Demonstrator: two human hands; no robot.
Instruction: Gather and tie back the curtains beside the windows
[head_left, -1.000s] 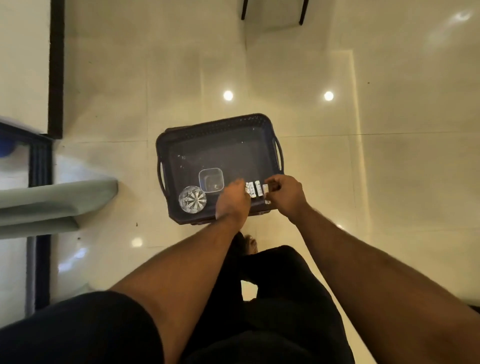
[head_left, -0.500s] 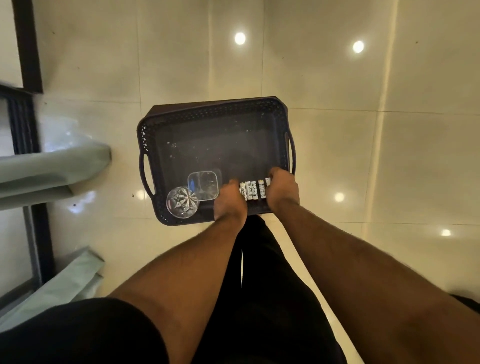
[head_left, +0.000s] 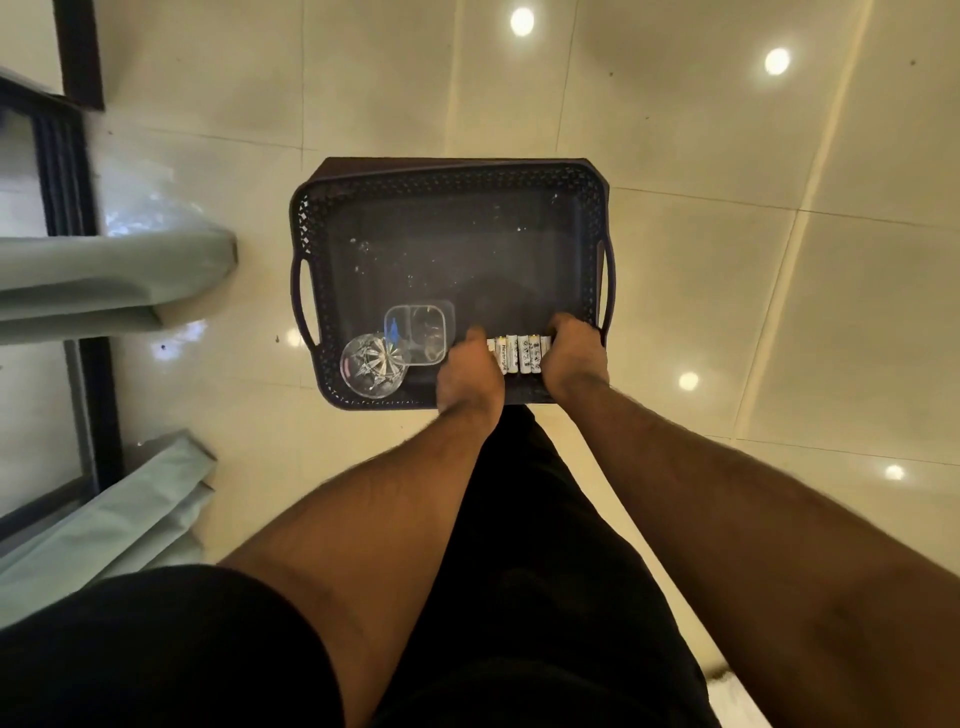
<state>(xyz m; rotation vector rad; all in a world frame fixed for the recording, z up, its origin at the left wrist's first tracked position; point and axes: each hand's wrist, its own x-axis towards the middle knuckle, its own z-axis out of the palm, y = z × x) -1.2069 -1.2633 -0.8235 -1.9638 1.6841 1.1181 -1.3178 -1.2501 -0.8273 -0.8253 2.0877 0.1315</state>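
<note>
From the head camera, you are looking straight down at a dark plastic basket (head_left: 452, 192) with a perforated wall and a handle on each short side, sitting on glossy cream floor tiles (head_left: 727, 260). Both of your arms reach down into its near edge.

Your left hand (head_left: 470, 376) is curled over the near rim, knuckles up; the fingers are folded under and out of sight, so you cannot tell from here exactly what they grip. Your right hand (head_left: 574, 358) is curled the same way at the basket's near right corner, fingers bent down inside the wall. Between the two hands lies a row of white batteries (head_left: 519, 354), side by side against the near wall, and both hands touch the ends of that row.

To the left of your left hand, inside the basket, a clear square container (head_left: 418, 332) sits just beside a cut-glass tumbler (head_left: 373, 366) in the near left corner.

The curtains are nowhere near your grip. One pale green curtain (head_left: 109, 280) hangs at the left edge of the view, well apart from the basket, and a second fold of the same fabric (head_left: 104, 525) lies lower left, beside the dark window frame (head_left: 85, 197). Neither hand touches them.
</note>
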